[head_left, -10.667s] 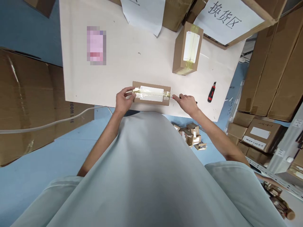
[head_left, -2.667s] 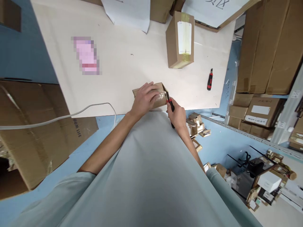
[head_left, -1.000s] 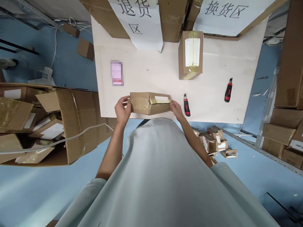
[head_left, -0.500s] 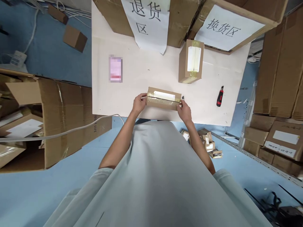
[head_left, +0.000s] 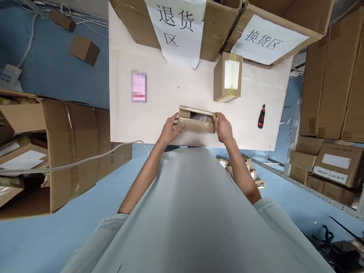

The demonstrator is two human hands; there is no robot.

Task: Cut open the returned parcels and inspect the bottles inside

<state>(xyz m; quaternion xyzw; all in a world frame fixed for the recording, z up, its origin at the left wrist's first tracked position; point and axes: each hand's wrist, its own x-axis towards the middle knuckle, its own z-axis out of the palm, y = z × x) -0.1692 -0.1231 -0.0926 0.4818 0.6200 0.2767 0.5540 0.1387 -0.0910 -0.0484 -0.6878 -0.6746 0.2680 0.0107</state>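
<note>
The desk point(head_left: 170, 87) is a pale rectangular surface standing on a blue floor point(head_left: 42, 235). On the floor to its left lies a large open carton point(head_left: 76, 151) with parcels inside. A white cable point(head_left: 85, 160) runs across its front face.

Two big cartons stand along the far edge of the desk. One carries the left paper sign point(head_left: 179, 30) and the other the right paper sign point(head_left: 264, 40), both with handwritten characters. Stacked cartons point(head_left: 327, 76) fill the area beyond the right end of the desk.

A taped parcel point(head_left: 220, 81) stands on the far right part of the desk, just in front of the right paper sign.

The small carton point(head_left: 196, 124) sits at the near edge of the desk, directly in front of the person. Its long side runs left to right and its top stands partly open. Whether it rests on the desk or is lifted slightly cannot be determined.

The left hand point(head_left: 170, 129) is closed around the left end of the small carton, and the right hand point(head_left: 224, 127) is closed around the right end. Both hands grip the cardboard.

A blurred pink flat item point(head_left: 138, 87) lies on the desk to the left, well apart from the small carton. A red-and-black utility knife point(head_left: 261, 116) lies on the desk to the right, well apart from the right hand. A pile of little boxes point(head_left: 250, 170) lies on the floor beside the right forearm.
</note>
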